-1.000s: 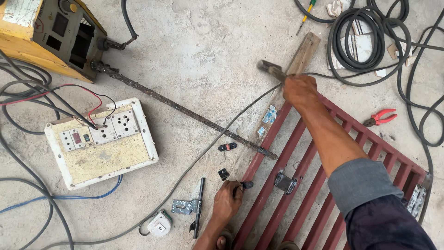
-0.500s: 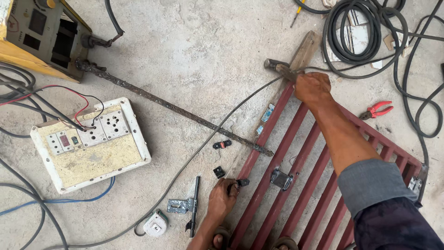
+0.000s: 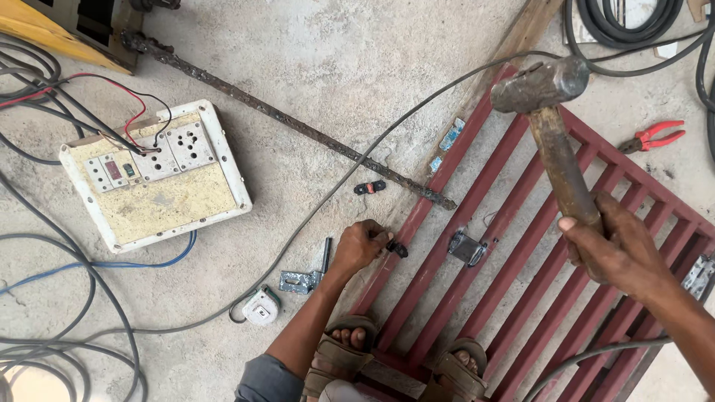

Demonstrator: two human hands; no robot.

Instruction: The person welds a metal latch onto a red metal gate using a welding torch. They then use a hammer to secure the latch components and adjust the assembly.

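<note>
A dark red metal grille [image 3: 514,246] lies flat on the concrete floor. My right hand [image 3: 622,249] grips the wooden handle of a hammer [image 3: 547,112], whose rusty steel head is raised above the grille's upper left rail. My left hand [image 3: 363,246] pinches a small black part [image 3: 397,249] against the grille's left rail. A second small black and red part [image 3: 370,187] lies on the floor just above that hand. A grey metal bracket [image 3: 466,246] sits on the grille bars between my hands. My sandalled feet [image 3: 398,365] stand on the grille's near end.
A white switch and socket box [image 3: 156,175] with wires sits left. A long rusty rod [image 3: 298,123] runs diagonally to the grille. Red pliers [image 3: 652,137] lie right. A tape measure [image 3: 260,307], a metal bracket [image 3: 299,281] and loose cables [image 3: 67,350] lie near my left arm.
My right hand has picked the hammer up off the floor beyond the grille and raised it above the rail. My left hand stays at the rail, holding the black part.
</note>
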